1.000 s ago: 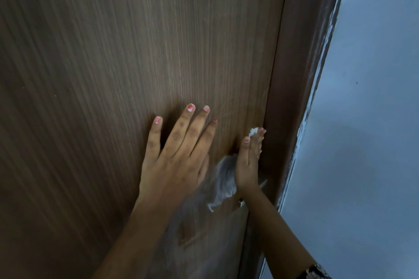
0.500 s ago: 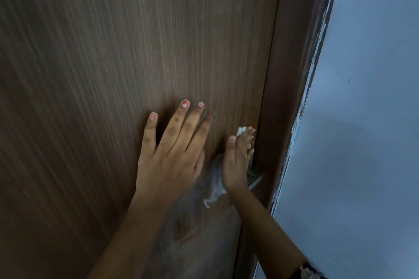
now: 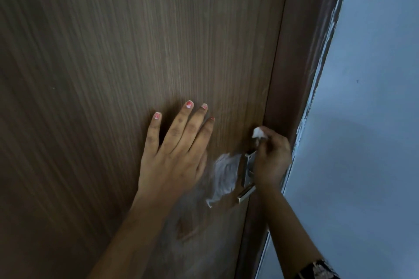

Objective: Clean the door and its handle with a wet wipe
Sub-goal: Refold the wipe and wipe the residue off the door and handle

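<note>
A dark brown wood-grain door (image 3: 136, 52) fills most of the view. My left hand (image 3: 176, 154) lies flat on it, fingers spread, holding nothing. My right hand (image 3: 271, 161) is curled at the door's right edge, gripping a white wet wipe (image 3: 259, 133) whose tip sticks out above the fingers. A loose part of the wipe (image 3: 223, 176) hangs blurred left of that hand. A metal handle plate with its lever (image 3: 248, 176) shows just beside my right hand, partly hidden by it.
The brown door frame (image 3: 301, 52) runs along the door's right edge. A pale blue-grey wall (image 3: 367, 120) fills the right side. A damp smear (image 3: 188, 229) marks the door below my hands. A patterned sleeve cuff (image 3: 319, 269) shows at the bottom right.
My right hand has moved right to the door's edge and curled into a fist around the wipe, uncovering the metal handle. My left hand has stayed flat on the door.
</note>
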`<state>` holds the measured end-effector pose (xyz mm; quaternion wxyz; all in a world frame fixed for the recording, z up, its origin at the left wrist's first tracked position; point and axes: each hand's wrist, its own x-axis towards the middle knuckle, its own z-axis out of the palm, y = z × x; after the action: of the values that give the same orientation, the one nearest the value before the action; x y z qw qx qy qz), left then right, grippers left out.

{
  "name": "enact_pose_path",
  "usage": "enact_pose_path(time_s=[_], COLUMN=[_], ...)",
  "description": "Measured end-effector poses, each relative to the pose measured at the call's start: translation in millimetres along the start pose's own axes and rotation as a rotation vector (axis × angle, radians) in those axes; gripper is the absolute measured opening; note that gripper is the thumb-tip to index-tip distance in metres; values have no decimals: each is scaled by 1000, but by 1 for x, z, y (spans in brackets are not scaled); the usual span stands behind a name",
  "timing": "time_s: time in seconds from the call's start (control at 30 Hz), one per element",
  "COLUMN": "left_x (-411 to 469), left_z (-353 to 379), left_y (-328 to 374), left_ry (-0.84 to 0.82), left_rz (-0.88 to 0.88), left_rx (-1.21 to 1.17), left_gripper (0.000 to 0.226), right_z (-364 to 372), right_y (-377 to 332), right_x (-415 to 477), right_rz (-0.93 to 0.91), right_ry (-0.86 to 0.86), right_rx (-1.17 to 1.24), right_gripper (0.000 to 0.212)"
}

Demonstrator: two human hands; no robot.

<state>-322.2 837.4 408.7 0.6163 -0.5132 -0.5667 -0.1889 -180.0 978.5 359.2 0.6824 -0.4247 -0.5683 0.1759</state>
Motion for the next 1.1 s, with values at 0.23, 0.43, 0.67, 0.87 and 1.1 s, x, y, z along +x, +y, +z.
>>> enact_pose_path(time_s=[0.23, 0.43, 0.67, 0.87, 1.1], left_x=[-1, -1, 0, -1, -3], left_z=[1, 0, -1, 0, 2], left_y=[1, 1, 3, 1, 5], left_ry=[19, 19, 32, 37, 15], left_rz=[5, 10, -3, 6, 11], left_rx=[2, -7, -20, -40, -26], left_gripper=[39, 39, 39, 38, 39], right_z=[15, 14, 5, 0, 3], right_y=[21, 8, -7, 18, -2], right_x=[3, 0, -60, -51, -85], right_rz=[224, 253, -118, 61, -4], right_ry=[10, 6, -257, -216, -274], right_rx=[-65, 91, 51, -68, 4], right_gripper=[16, 18, 17, 15, 18])
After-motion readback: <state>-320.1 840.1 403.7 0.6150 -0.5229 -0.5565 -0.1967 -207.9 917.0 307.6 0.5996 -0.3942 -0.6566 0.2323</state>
